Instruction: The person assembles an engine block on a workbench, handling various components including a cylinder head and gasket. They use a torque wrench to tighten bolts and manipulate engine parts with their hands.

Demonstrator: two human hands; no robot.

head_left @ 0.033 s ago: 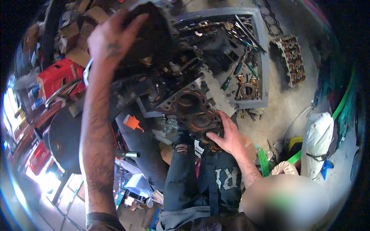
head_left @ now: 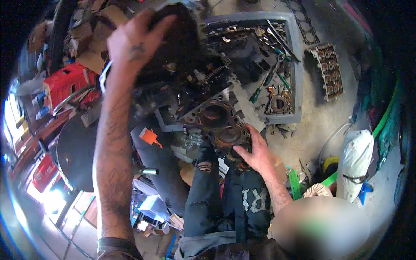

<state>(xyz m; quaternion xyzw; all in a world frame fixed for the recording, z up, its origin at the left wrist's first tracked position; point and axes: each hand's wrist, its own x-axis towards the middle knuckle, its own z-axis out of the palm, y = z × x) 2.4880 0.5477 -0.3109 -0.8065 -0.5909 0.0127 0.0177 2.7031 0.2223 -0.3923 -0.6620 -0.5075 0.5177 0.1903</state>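
A dirty engine block (head_left: 228, 135) with round cylinder bores lies over my knees and reaches forward and left. My right hand (head_left: 256, 152) holds its near right end, thumb on the top face and fingers along the outer edge. Far forward on the left, my left hand (head_left: 135, 40) is somewhat blurred, thumb and fingers spread apart against a large dark rounded mass (head_left: 184, 30). What that mass is, I cannot make out. Dark, greasy engine parts (head_left: 203, 71) lie between the two hands.
A grey-rimmed tray (head_left: 297, 65) at the far right holds screwdrivers, small parts and a round-holed metal housing (head_left: 278, 103). Beyond lie a cylinder head (head_left: 330, 71) and a gasket (head_left: 304, 24). A red case (head_left: 69, 89), a round black seat (head_left: 78, 156) and an orange piece (head_left: 150, 137) are left.
The view has shifted slightly, and my left hand appears a little farther right and lower. My right hand stays at the same end of the engine block.
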